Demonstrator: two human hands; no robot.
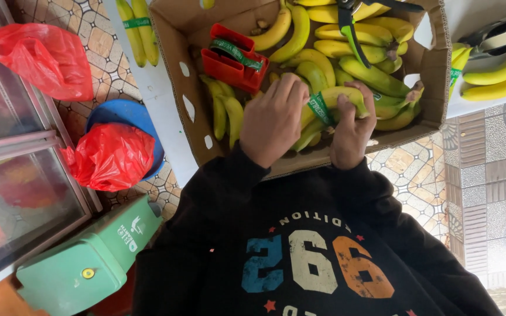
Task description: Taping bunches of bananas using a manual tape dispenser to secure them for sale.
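Over the cardboard box (190, 111), near its front wall, both hands work on one bunch of bananas (346, 96). A green band (321, 109) goes around it. The left hand (273, 120) has its fingers closed on the band. The right hand (351, 129) is wrapped tight around the bunch. To do this well, I think the bunch should be held still and the band pulled snug and flat. Further back in the box sits a red tape holder (229, 58). Left of the box lies a red bag (111, 157).

A red plastic bag (111, 155) lay in a blue basin (125, 111) on the tiled floor (417, 169). A green scale (89, 260) stood near it, below.
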